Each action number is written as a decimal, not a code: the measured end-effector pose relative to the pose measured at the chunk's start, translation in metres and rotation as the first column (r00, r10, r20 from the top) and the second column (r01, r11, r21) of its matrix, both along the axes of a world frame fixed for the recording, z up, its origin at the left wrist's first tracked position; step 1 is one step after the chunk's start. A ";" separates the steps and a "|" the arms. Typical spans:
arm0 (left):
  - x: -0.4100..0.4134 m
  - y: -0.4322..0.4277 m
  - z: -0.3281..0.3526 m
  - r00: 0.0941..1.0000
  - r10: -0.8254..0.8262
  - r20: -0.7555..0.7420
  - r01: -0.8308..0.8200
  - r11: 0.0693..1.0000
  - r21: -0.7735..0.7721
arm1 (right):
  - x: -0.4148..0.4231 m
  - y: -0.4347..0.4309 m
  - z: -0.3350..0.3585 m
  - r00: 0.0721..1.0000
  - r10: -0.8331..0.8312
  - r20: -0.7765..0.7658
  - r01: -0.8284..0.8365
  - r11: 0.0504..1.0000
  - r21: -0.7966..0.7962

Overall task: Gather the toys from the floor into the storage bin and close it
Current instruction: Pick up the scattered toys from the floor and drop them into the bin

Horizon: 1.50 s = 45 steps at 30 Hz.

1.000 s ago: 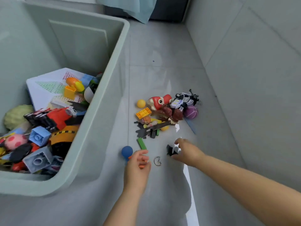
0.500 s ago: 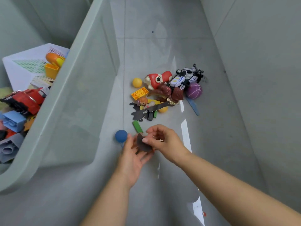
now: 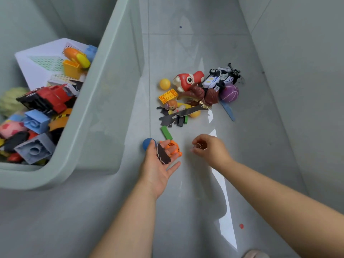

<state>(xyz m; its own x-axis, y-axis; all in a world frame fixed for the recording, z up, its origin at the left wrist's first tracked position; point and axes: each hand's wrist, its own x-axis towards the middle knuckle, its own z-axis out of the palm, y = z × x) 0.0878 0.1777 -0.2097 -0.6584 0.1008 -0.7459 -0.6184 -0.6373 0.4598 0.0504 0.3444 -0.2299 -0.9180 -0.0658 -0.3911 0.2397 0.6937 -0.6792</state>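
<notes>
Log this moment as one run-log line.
phase: gathering | left hand: palm up, carries dark flat piece, orange toy | right hand: pinches small ring | toy pile: on floor | storage bin: open

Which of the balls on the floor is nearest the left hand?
The blue ball, right beside the left hand; the yellow balls and the purple ball lie farther off.
</notes>
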 end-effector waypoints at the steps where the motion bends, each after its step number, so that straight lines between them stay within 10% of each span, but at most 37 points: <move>1: 0.000 0.002 0.000 1.000 -0.011 0.009 0.010 0.998 0.059 | 0.006 -0.002 0.015 0.999 -0.024 0.039 0.030 0.987 -0.160; 5: 0.003 0.027 -0.001 0.998 -0.043 0.040 0.030 0.962 0.270 | 0.033 0.006 0.059 1.000 0.025 0.008 -0.021 0.941 -0.338; 10: 0.012 0.072 -0.004 0.983 -0.144 0.111 0.100 0.940 0.326 | 0.075 0.074 0.063 0.986 -0.163 -0.019 0.162 0.985 -0.064; 17: 0.010 0.085 -0.007 0.984 -0.112 0.140 0.079 0.972 0.219 | 0.148 0.085 0.015 0.934 0.132 0.331 -0.198 0.965 0.175; 25: 0.027 0.031 -0.011 0.992 0.038 0.122 -0.046 0.997 0.063 | 0.027 -0.017 0.001 0.930 0.363 -0.066 -0.346 0.920 0.186; 31: 0.030 -0.025 -0.018 0.952 0.290 0.096 -0.298 0.952 0.075 | -0.011 -0.054 -0.015 0.869 0.488 -0.075 -0.444 0.839 0.314; 39: 0.028 -0.028 -0.021 0.924 0.369 0.099 -0.382 0.901 0.207 | 0.020 -0.045 0.022 0.990 0.045 -0.132 -0.078 0.963 -0.258; 45: 0.028 -0.022 -0.022 0.919 0.373 0.129 -0.394 0.890 0.228 | 0.031 -0.051 0.002 0.891 0.448 -0.072 -0.432 0.886 0.170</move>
<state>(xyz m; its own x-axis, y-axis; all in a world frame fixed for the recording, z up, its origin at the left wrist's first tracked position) 0.1161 0.1556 -0.2320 -0.6225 0.0385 -0.7817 -0.3311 -0.9180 0.2184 0.0818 0.2934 -0.2279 -0.8440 -0.4230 -0.3297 -0.1811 0.8035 -0.5671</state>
